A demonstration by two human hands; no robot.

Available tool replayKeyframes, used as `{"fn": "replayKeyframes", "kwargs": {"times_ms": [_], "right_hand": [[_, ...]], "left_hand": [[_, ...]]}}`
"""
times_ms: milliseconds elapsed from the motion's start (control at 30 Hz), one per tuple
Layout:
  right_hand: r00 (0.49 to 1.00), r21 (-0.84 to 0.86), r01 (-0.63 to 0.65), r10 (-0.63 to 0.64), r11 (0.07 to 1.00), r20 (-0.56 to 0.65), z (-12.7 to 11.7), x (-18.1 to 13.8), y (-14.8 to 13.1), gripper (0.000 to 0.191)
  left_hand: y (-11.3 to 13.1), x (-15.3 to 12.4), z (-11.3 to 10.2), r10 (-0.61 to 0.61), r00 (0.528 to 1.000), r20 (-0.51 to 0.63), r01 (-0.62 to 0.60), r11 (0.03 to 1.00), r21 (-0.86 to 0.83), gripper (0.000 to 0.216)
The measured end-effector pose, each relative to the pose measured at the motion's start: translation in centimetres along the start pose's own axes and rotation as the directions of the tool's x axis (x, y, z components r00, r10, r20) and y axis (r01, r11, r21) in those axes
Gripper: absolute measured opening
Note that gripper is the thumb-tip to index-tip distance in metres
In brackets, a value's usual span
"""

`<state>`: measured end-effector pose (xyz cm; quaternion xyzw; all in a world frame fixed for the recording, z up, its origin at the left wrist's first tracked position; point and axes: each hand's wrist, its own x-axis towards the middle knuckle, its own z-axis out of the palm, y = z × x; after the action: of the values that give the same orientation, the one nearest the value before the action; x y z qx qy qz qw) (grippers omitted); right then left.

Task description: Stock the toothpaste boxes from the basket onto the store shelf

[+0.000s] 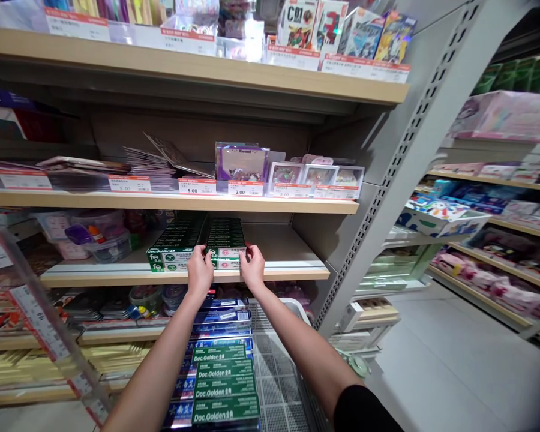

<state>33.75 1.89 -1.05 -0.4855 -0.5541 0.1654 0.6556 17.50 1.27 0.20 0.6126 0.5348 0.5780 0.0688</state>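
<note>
Two rows of green and white toothpaste boxes [174, 259] lie stacked on the lower shelf. My left hand [200, 275] presses the left end of the right-hand row [225, 252], between the two rows. At the opposite end of that row is my right hand [252, 268], thumb at the front and fingers partly hidden behind the side. Together they grip the row from both sides. Below my wrists, more green Doc.Golden boxes [226, 384] lie on blue boxes [180, 414] in a grey mesh basket [279, 366].
Above my hands runs a shelf edge [171, 201] with price tags, cards and small clear boxes. Plastic tubs [105, 243] stand left of the toothpaste. A slotted metal post [378, 198] rises at the right. Beyond it are an aisle floor [436, 360] and more stocked shelves.
</note>
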Motion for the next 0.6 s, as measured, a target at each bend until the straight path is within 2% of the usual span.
{"fn": "replayKeyframes", "kwargs": {"times_ms": [233, 367, 600], "right_hand": [[1.000, -0.099, -0.017, 0.015, 0.995, -0.013, 0.1, 0.4, 0.2, 0.030], [1.000, -0.079, -0.003, 0.002, 0.997, -0.013, 0.1, 0.4, 0.3, 0.030], [0.999, -0.020, 0.025, -0.024, 1.000, 0.047, -0.8, 0.3, -0.6, 0.040]], "left_hand": [[0.5, 0.7, 0.3, 0.006, 1.000, 0.003, -0.006, 0.998, 0.056, 0.021], [0.7, 0.8, 0.2, 0.031, 0.999, 0.025, -0.033, 0.996, 0.081, 0.022], [2.2, -0.1, -1.6, 0.069, 0.980, 0.186, -0.104, 0.977, 0.187, 0.049]]}}
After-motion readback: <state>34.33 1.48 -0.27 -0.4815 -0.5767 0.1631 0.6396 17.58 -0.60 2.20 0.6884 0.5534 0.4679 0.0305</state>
